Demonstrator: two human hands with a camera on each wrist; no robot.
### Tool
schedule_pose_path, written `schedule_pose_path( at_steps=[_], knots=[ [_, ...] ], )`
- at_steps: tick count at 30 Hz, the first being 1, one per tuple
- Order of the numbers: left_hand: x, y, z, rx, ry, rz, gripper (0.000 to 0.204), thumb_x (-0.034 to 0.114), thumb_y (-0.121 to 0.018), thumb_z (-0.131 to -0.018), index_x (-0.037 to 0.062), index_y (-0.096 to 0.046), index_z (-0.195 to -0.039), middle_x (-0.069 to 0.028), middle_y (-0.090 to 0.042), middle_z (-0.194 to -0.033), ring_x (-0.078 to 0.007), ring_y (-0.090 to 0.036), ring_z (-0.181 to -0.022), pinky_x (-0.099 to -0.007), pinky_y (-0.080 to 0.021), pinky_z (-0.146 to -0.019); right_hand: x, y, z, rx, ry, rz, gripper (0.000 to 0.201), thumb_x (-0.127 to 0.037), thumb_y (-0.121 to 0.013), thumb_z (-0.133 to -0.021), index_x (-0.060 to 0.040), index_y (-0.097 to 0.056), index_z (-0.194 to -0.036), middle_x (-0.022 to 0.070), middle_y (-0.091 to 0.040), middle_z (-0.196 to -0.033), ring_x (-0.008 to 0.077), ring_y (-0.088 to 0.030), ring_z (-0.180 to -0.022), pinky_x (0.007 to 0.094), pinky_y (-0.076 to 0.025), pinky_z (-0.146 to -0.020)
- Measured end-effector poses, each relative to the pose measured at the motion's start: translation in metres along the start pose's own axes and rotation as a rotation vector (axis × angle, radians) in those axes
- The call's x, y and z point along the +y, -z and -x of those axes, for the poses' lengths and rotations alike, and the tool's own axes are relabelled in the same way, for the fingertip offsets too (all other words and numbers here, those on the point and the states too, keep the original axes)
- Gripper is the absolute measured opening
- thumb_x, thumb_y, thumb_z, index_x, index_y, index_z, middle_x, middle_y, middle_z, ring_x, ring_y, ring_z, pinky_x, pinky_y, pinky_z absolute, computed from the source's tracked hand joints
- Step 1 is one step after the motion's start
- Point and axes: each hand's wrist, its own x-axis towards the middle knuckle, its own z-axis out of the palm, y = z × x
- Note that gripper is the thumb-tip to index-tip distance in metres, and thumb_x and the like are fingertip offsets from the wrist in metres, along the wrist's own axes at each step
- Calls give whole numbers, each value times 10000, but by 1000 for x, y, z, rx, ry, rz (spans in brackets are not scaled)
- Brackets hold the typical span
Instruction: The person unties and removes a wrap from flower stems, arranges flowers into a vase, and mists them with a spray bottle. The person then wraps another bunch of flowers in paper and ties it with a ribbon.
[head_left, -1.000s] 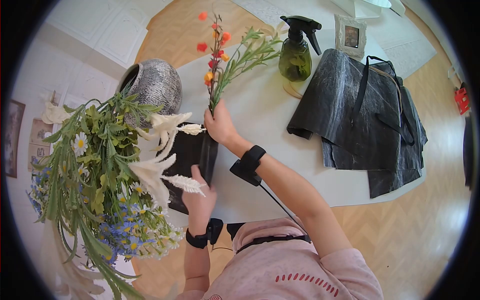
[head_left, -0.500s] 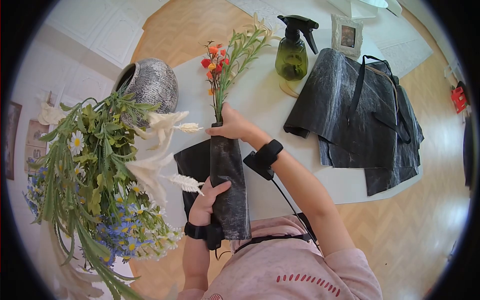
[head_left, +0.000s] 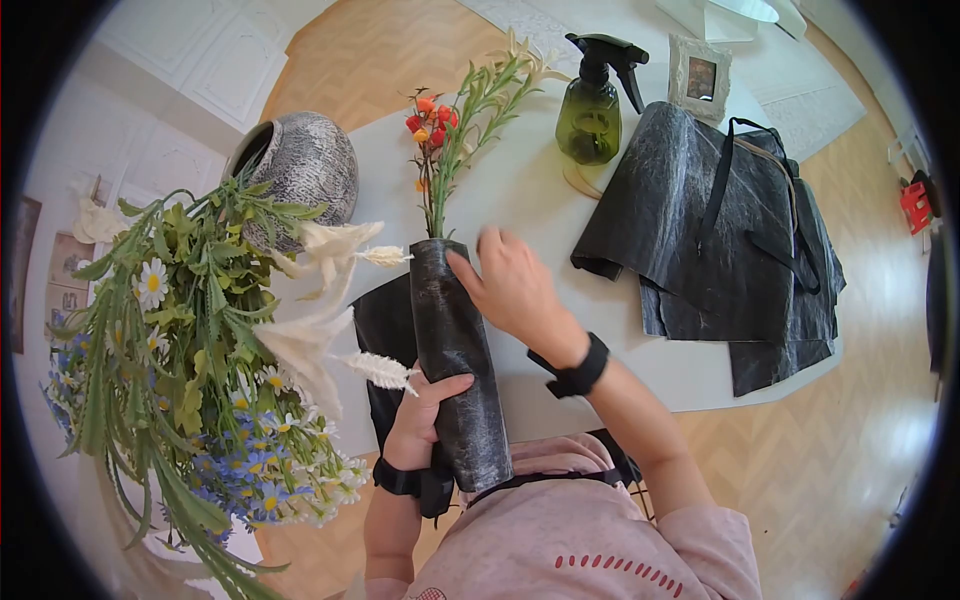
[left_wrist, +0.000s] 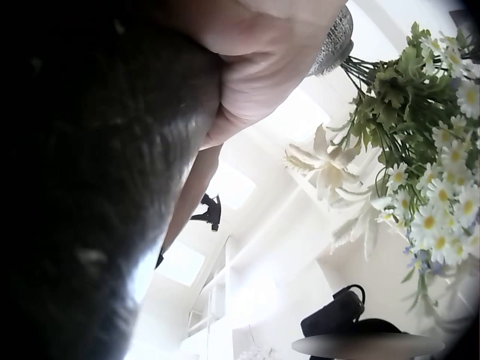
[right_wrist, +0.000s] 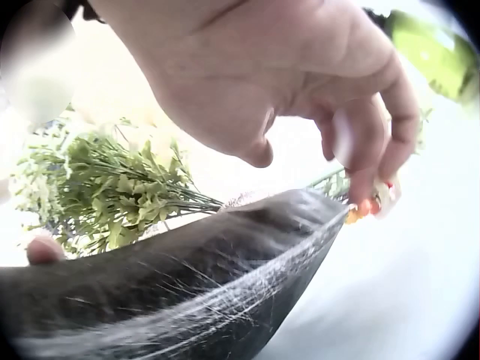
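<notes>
A black, white-streaked sheet [head_left: 455,330] is rolled into a tube around the lower stems of a small bunch. From its top rise a sprig of red-orange blossoms [head_left: 422,130] and a green leafy stem [head_left: 468,142] with pale buds. My left hand [head_left: 418,410] grips the tube from the left, its thumb laid across the front. Beside the tube's upper end is my right hand [head_left: 520,290], fingers loosely bent and nothing held. In the right wrist view, my right hand [right_wrist: 300,67] hovers over the tube [right_wrist: 187,277], fingertips near its top edge.
Another dark sheet [head_left: 388,325] lies behind the tube. White, blue and daisy-like flowers [head_left: 240,380] crowd the left, beside a mottled grey vase [head_left: 310,170]. A green spray bottle [head_left: 590,115], a picture frame [head_left: 698,80] and a folded black marbled item with straps [head_left: 720,230] stand right.
The sheet has been wrapped around the stems and the bunch now sits lower inside it. My right hand has let go of the tube's top and moved off to the right.
</notes>
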Motion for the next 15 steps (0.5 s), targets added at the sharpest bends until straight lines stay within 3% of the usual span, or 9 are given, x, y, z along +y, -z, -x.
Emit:
schedule_pose_path(
  at_steps=[1,2,4,5,7,8,9,11,15],
  knots=[
    [1,-4,1,10,-15,-25,322,-15,-637,-653,1,-515,-950,-78,-577,-804,-182,-591,-678,-291,-502,-603,-1,10,7,-386,-160,97,437,-358,-560,-795,59,-502,-912,217,-565,-757,402,-535,-739,408,-437,-697],
    [3,-8,0,16,-31,-54,315,-8,-641,-654,0,-517,-944,-70,-574,-803,-175,-589,-673,-285,-498,-599,2,12,13,-381,-166,102,437,-358,-560,-795,59,-502,-912,217,-565,-757,402,-535,-739,408,-437,-697],
    [2,-16,1,27,-39,-101,313,-4,-643,-655,-3,-514,-940,-58,-564,-794,-158,-578,-670,-272,-482,-589,6,14,24,-680,-174,-106,496,-443,-512,-818,48,-553,-869,211,-574,-763,352,-558,-753,381,-442,-685],
    [2,-20,1,48,-52,-151,311,0,-645,-656,-6,-510,-936,-46,-554,-786,-141,-567,-668,-258,-467,-580,6,11,30,-673,-178,-102,496,-443,-512,-818,48,-553,-869,211,-574,-763,352,-558,-753,381,-442,-685],
    [-4,-30,4,31,-111,-279,313,12,-647,-663,-8,-502,-940,-34,-540,-776,-127,-552,-665,-249,-448,-570,3,3,37,-617,-179,-446,513,-469,-502,-823,39,-549,-878,190,-591,-803,274,-582,-780,350,-447,-659],
    [-6,-34,5,22,-172,-403,316,24,-649,-670,-10,-494,-943,-22,-526,-766,-113,-537,-663,-239,-430,-561,3,0,35,-688,-280,-599,434,-392,-569,-805,26,-538,-919,127,-583,-825,190,-559,-767,311,-444,-636],
    [-8,-35,4,18,-177,-399,316,24,-649,-670,-10,-494,-943,-22,-526,-766,-113,-537,-663,-239,-430,-561,4,-5,34,-686,-277,-593,434,-392,-569,-805,26,-538,-919,127,-583,-825,190,-559,-767,311,-444,-636],
    [-14,-34,0,-67,-231,-550,335,66,-660,-678,-15,-478,-947,-11,-509,-755,-101,-519,-666,-248,-417,-566,8,-16,35,-550,-539,-1129,387,-292,-643,-747,26,-514,-927,98,-553,-779,190,-546,-691,313,-444,-592],
    [-1,-37,1,-102,-366,-996,229,88,-586,-771,-3,-504,-964,-48,-551,-796,-127,-539,-681,-238,-436,-583,18,-23,28,-530,-648,-1288,391,-156,-671,-717,2,-479,-1019,63,-524,-871,143,-511,-728,277,-442,-618]
  ],
)
